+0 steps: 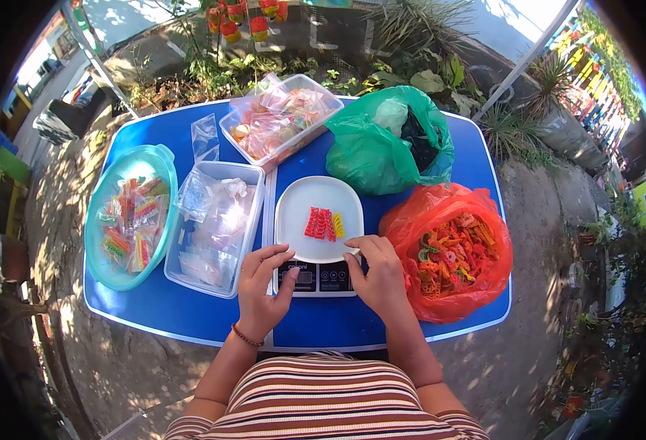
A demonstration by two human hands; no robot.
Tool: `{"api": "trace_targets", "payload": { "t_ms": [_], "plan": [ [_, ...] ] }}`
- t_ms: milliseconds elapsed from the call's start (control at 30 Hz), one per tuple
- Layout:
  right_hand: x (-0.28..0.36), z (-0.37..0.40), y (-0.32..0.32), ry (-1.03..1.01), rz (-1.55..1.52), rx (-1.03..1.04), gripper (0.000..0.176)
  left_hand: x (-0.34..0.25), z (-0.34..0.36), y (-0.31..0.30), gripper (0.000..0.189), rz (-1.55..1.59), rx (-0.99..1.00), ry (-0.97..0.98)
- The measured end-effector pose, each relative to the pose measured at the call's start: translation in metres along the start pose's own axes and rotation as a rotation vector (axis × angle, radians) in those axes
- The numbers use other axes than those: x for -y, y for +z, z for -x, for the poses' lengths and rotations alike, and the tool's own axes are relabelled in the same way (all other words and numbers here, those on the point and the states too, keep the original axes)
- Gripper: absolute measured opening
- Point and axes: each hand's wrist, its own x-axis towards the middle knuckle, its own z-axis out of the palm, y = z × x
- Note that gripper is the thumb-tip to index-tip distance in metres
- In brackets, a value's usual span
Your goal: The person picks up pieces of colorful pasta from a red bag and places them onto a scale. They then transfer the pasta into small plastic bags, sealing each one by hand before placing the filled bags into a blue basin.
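A white plate [319,248] rests on a black and white kitchen scale [335,281] and bears a few red curly pieces [318,223] and a yellow one [339,226]. My left hand [265,284] is at the plate's lower left edge, fingers apart and nothing in them, with the thumb over the scale's display. On the lower right edge of the plate, my right hand [374,275] has its fingertips, thumb and fingers apart, also with nothing held. The red bag [396,227], full of orange and red curly pieces [456,253], lies just right of my right hand.
On the blue table [323,326], a teal basin [101,257] of filled packets stands far left, beside a white container [253,191] of clear bags. Behind are another container [330,110] with packets and a green bag [363,147]. A small plastic bag [205,139] lies between.
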Motion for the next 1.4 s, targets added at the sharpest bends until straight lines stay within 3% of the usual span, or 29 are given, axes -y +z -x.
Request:
{"api": "trace_targets", "payload": {
  "t_ms": [200, 400, 633, 800, 900, 1000, 1133, 1233, 1300, 1400],
  "plan": [
    [0.002, -0.04, 0.023, -0.133, 0.074, -0.029, 0.033, -0.005, 0.004, 0.002, 0.029, 0.011, 0.029, -0.004],
    [-0.004, -0.049, 0.05, -0.047, 0.061, -0.002, 0.036, -0.008, 0.009, 0.004, 0.029, 0.017, 0.033, -0.008],
    [0.011, -0.028, 0.01, -0.107, -0.228, -0.225, 0.019, -0.009, 0.009, 0.014, 0.028, 0.059, 0.088, 0.001],
    [0.002, -0.004, -0.075, 0.075, -0.148, -0.32, 0.018, -0.016, 0.005, 0.023, 0.029, 0.112, 0.156, 0.054],
    [-0.027, 0.005, -0.104, 0.196, 0.106, -0.461, 0.017, -0.027, 0.001, 0.035, 0.031, 0.153, 0.252, 0.068],
    [-0.063, 0.023, -0.127, 0.325, 0.223, -0.509, 0.019, -0.04, -0.011, 0.051, 0.034, 0.149, 0.378, 0.262],
    [-0.112, 0.039, -0.143, 0.562, 0.423, -0.431, 0.022, -0.062, -0.025, 0.08, 0.053, 0.146, 0.574, 0.53],
    [-0.144, 0.044, -0.142, 0.616, 0.508, -0.326, 0.022, -0.073, -0.022, 0.106, 0.06, 0.097, 0.715, 0.626],
    [-0.155, 0.045, -0.139, 0.656, 0.544, -0.271, 0.021, -0.076, -0.017, 0.116, 0.06, 0.043, 0.75, 0.631],
    [-0.164, 0.042, -0.133, 0.653, 0.538, -0.387, 0.021, -0.074, -0.013, 0.121, 0.063, 0.004, 0.78, 0.598]
  ]
}}
